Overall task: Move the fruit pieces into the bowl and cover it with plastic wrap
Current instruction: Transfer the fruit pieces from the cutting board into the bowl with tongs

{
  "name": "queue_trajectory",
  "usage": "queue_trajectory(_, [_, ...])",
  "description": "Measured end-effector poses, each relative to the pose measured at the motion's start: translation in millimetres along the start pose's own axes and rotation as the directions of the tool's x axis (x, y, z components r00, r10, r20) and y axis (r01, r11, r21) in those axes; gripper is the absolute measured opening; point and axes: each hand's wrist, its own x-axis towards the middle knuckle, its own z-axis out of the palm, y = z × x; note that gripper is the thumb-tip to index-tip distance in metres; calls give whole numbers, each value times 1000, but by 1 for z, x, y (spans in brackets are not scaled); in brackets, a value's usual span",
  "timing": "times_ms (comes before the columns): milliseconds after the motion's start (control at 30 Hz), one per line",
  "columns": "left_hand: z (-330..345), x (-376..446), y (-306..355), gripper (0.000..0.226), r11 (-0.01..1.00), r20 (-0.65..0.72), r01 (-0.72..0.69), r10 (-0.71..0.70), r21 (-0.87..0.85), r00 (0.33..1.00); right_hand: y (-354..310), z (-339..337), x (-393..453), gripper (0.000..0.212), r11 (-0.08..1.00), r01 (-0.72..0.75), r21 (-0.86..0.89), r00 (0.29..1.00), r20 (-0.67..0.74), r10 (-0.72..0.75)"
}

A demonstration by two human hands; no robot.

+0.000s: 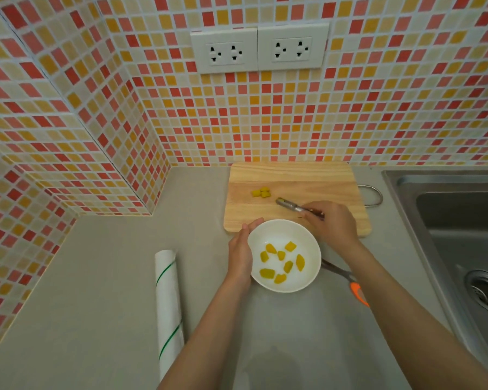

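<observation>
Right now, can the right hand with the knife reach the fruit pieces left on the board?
Probably yes: the knife tip lies close to the pieces, with only bare cutting board between them.

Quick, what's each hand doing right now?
Left hand: open, flat against the side of the bowl.
Right hand: closed, holding the knife over the board.

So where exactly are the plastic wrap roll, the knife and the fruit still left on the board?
plastic wrap roll (168,302), head view, middle of the white tube.
knife (289,205), head view, on the metal blade.
fruit pieces on the cutting board (261,192), head view, centre of the small yellow cluster.
</observation>
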Motion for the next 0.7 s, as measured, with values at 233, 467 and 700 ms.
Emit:
queue_trajectory(233, [2, -3, 2, 39, 1000, 5, 4, -4, -13, 1000, 2, -45, -65, 33, 979, 192, 65, 929, 308, -203])
queue_trajectory(467, [3, -7, 4, 41, 1000, -16, -1, 1, -12, 1000, 0, -38, -6, 37, 994, 67, 85, 988, 132, -78])
queue_trajectory(700, [3, -7, 1, 40, 1000, -20, -30, 30, -2, 999, -17, 14, 54, 32, 997, -63, 45, 977, 209, 53])
